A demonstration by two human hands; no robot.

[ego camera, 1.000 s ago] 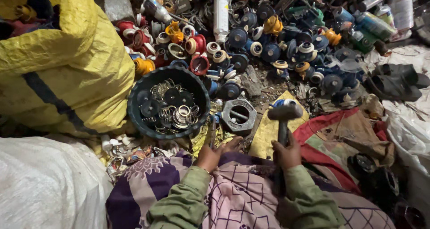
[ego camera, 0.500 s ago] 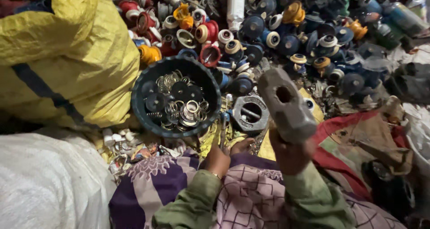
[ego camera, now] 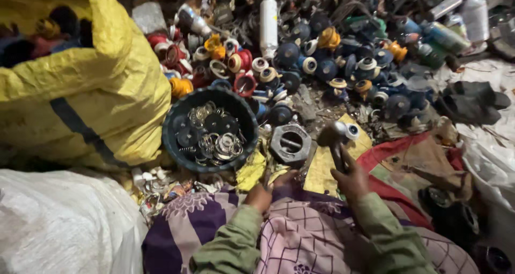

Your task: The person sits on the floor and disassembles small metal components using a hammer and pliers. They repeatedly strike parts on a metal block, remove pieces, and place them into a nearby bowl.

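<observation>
Hammer (ego camera: 333, 137) gripped in right hand (ego camera: 351, 180) fingers, left hand (ego camera: 268, 191) fingers curled near hexagonal nut (ego camera: 290, 143), grip unclear

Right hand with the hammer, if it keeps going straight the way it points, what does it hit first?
Probably the small blue-and-white cap beside the hammer head; the right hand points up toward the scrap pile, though depth is unclear.
</observation>
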